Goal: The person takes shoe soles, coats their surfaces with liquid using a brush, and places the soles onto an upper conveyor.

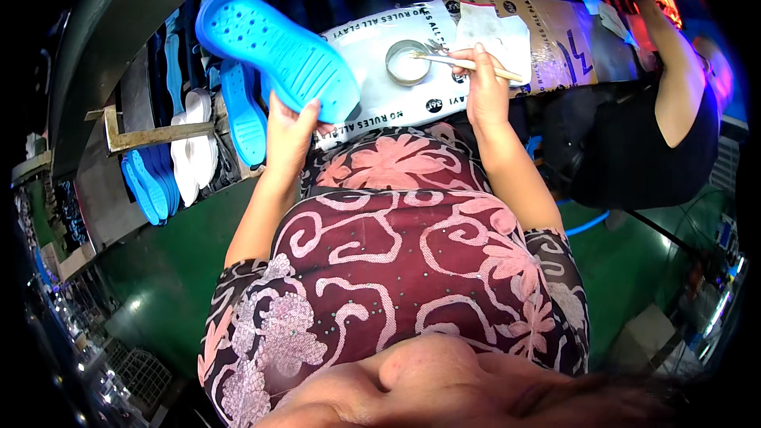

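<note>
Over a paper-covered bench (372, 103), left fingers (289, 111) grip a perforated blue sole (273, 51); right fingers (476, 59) pinch a brush (468, 64).

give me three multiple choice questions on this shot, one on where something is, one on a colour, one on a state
1. Where is the small round tin?
A. on the printed sheet on the bench, just left of the right hand
B. on the green floor
C. in the left hand

2. What colour is the shoe sole held in the left hand?
A. white
B. bright blue
C. red

3. How is the right hand occupied?
A. it lies open and empty
B. it grips the sole
C. its fingers are closed on a thin stick whose tip reaches over the tin

Answers: 1 A, the tin sits on the printed sheet beside the right hand. 2 B, the sole is bright blue all over. 3 C, the stick is pinched in the fingers and points toward the tin.
</note>
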The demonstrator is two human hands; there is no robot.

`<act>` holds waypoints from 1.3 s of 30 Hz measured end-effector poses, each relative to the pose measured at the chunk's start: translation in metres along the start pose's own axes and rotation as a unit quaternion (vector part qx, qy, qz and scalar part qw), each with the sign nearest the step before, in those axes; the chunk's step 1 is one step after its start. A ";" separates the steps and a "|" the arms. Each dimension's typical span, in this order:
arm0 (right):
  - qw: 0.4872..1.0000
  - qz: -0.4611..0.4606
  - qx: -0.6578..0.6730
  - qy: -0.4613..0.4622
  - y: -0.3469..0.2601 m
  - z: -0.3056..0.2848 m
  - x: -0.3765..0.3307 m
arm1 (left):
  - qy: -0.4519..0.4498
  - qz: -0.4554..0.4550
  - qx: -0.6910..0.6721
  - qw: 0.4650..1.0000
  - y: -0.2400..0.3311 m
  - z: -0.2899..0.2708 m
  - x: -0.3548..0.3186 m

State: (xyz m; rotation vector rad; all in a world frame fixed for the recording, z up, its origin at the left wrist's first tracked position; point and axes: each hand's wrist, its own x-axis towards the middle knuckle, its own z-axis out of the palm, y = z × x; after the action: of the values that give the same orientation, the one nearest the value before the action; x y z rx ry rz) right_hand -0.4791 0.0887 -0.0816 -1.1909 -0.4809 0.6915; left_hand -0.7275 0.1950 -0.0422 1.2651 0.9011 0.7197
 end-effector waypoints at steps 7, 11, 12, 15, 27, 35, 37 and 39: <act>0.990 -0.068 -0.046 -0.113 -0.037 0.015 -0.030 | 0.030 0.112 0.113 0.987 0.017 0.029 0.005; 0.913 -0.287 -0.208 -0.203 -0.053 0.034 -0.031 | 0.046 0.178 0.145 0.972 0.011 0.032 0.007; 0.913 -0.286 -0.208 -0.203 -0.053 0.035 -0.031 | 0.045 0.177 0.145 0.972 0.011 0.032 0.007; 0.896 -0.300 -0.248 -0.213 -0.052 0.038 -0.031 | 0.036 0.214 0.171 0.961 0.008 0.033 0.008; 0.860 -0.320 -0.335 -0.214 -0.055 0.030 -0.030 | 0.022 0.350 0.284 0.892 0.004 0.028 0.008; 0.834 -0.355 -0.343 -0.245 -0.050 0.042 -0.025 | 0.036 0.350 0.293 0.889 0.001 0.029 0.007; 0.828 -0.360 -0.354 -0.243 -0.055 0.040 -0.024 | 0.038 0.350 0.285 0.891 0.001 0.028 0.007; 0.822 -0.365 -0.366 -0.240 -0.057 0.038 -0.025 | 0.040 0.350 0.277 0.894 -0.001 0.027 0.007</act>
State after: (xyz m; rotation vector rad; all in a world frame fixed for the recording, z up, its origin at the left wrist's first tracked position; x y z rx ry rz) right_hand -0.5089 0.0851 -0.0151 -1.3794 -1.6467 0.0928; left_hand -0.7007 0.1877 -0.0424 2.1368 0.7266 1.1267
